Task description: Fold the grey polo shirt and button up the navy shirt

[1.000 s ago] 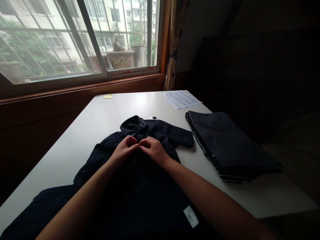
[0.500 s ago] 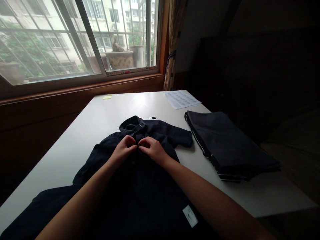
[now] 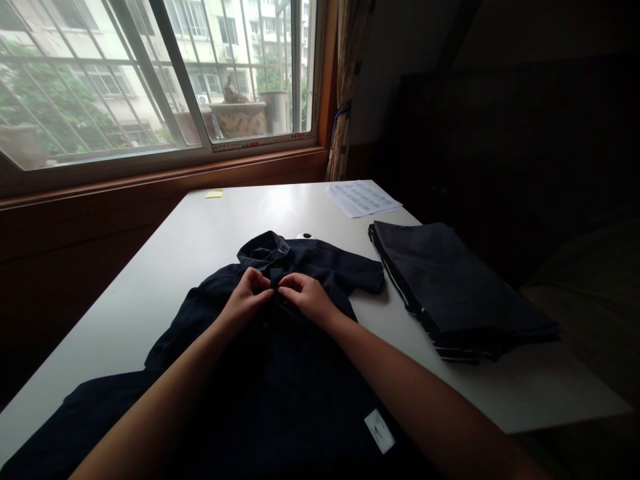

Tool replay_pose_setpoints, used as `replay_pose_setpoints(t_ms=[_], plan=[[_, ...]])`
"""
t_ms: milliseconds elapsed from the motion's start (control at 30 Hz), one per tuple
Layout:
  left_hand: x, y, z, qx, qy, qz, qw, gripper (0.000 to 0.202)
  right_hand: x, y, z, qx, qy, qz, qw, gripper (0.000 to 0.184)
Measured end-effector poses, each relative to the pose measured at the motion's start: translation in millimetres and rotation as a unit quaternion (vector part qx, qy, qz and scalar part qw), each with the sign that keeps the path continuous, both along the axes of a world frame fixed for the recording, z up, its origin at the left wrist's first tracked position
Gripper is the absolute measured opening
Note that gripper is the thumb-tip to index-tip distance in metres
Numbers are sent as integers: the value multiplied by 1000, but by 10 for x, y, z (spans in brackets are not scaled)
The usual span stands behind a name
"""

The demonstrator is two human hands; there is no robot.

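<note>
A dark navy shirt [image 3: 280, 380] lies spread on the white table, its collar [image 3: 263, 250] pointing away from me. Just below the collar, my left hand [image 3: 250, 293] pinches the front opening between thumb and fingers. My right hand [image 3: 305, 297] pinches the same strip of cloth from the other side, its fingertips close to those of the left. Whatever lies between the fingertips is too small and dark to make out. One small pale button [image 3: 265, 325] shows lower on the front. Near the hem is a white label [image 3: 379, 431].
To the right lies a stack of folded dark garments [image 3: 450, 280] on the white table [image 3: 150, 267]. Printed paper sheets [image 3: 363, 199] and a yellow sticky note [image 3: 214, 193] are at the far edge. A small white round object [image 3: 306, 236] sits behind the shirt. A barred window [image 3: 240, 73] stands beyond.
My hands stay at the same spot on the shirt front. The right fingertips have shifted slightly, with a small gap now between them and the left ones.
</note>
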State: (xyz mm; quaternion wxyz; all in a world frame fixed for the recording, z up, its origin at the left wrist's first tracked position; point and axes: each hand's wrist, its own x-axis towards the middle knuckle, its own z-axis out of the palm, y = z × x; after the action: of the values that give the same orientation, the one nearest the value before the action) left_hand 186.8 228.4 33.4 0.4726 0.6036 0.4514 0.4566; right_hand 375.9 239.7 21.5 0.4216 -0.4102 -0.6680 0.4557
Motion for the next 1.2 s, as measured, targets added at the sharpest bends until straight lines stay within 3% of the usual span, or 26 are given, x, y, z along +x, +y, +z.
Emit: replay_pose_setpoints(t_ms=[300, 1200], plan=[[-40, 43, -45, 14, 44, 18, 999, 28, 19, 24, -28, 18, 24, 25, 999, 17], [-40, 57, -21, -20, 38, 6, 999, 28, 11, -45, 16, 164, -118, -28, 979, 10]])
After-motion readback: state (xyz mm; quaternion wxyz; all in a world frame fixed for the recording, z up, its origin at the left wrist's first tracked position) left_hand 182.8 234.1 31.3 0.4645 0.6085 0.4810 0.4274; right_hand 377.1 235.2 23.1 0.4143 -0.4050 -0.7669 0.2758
